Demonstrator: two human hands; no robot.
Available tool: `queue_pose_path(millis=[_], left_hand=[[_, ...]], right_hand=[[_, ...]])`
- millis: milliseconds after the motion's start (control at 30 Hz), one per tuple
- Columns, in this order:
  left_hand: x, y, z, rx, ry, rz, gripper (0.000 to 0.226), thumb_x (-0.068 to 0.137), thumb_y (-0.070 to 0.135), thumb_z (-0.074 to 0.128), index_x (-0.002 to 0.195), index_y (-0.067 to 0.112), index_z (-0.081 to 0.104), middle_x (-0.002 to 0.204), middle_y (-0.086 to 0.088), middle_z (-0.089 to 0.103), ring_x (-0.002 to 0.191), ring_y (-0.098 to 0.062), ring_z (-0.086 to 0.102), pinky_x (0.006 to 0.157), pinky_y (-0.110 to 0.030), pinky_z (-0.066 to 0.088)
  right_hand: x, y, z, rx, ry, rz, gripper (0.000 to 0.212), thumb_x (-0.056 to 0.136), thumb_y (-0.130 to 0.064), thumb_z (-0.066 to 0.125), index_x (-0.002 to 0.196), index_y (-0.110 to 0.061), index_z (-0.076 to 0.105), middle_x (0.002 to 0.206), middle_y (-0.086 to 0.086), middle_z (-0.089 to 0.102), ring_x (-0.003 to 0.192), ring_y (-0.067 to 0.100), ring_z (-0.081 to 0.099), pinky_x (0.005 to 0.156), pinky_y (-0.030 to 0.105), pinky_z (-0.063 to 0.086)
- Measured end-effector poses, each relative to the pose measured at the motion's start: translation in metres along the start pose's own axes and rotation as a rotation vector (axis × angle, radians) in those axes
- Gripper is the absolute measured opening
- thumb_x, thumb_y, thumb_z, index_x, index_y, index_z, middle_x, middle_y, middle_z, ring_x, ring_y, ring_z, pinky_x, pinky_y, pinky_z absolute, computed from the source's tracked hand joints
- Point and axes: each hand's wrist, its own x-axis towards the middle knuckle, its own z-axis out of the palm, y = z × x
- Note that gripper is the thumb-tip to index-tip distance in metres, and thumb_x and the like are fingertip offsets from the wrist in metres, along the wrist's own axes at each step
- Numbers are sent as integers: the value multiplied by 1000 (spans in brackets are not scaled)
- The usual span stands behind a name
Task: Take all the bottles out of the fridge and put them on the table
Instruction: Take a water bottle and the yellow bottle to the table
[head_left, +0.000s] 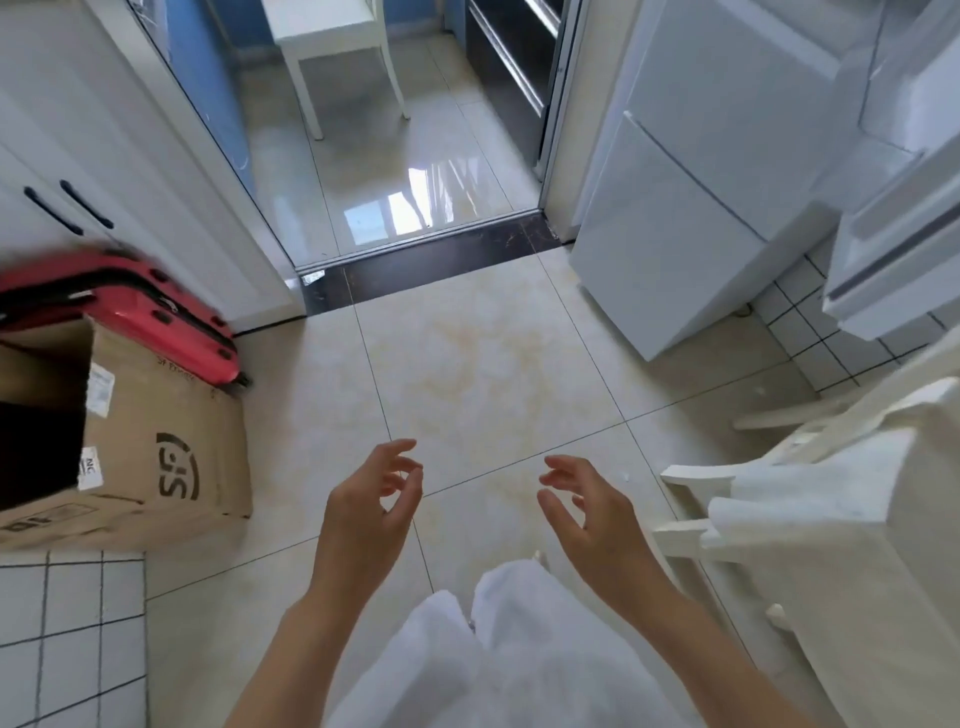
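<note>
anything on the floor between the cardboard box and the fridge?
Head view: only bare tiled floor between the cardboard box and the fridge. Both hands hover nearer the camera, holding nothing.

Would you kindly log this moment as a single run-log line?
left hand: empty, loosely curled | right hand: empty, loosely curled | fridge: right, door open | bottles: none visible | cardboard box: left

You stand on a glossy beige tiled floor (467, 364). A dark threshold (431, 260) leads to a doorway where window light reflects off the tiles. To your left are white cabinets (104, 130), a red suitcase (156, 312) and a cardboard box (166, 457); beyond the doorway stands a white stool (332, 31); to your right, white chairs (805, 519).
</note>
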Motion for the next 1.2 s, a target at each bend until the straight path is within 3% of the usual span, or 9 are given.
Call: queue_pose_path(millis=[267,533,767,933,1200], left_hand=[[119,15,11,8,-100,21,27,90,19,63,115,26,61,89,18,68,77,0,65,75,-21,55],[260,67,30,2,-156,51,26,90,19,64,115,24,62,91,15,68,79,1,64,67,-3,47],[379,109,49,-12,-192,142,25,90,16,64,113,24,62,91,12,69,79,-3,66,71,-9,48],[451,124,72,-21,-288,149,24,90,15,64,109,29,62,89,16,68,77,-2,65,68,-5,47],[606,162,102,81,-518,295,27,90,15,63,109,34,62,85,22,66,81,3,62,77,-16,53]], right_hand=[[108,-25,-6,-11,0,29,34,93,-28,56,126,-26,49,111,-12,61,110,2,55,97,24,43],[238,-63,-50,-32,2,-24,36,93,-31,55,128,-27,47,115,-13,59,113,0,52,96,19,41],[339,-85,-99,-14,120,2,38,94,-30,55,130,-25,46,118,-10,57,113,2,52,96,19,40],[400,-87,-121,14,212,76,39,93,-30,55,130,-26,45,118,-12,56,114,4,52,99,23,41],[508,-107,-152,71,378,199,38,93,-34,54,130,-31,43,118,-16,54,116,0,49,100,23,40]])
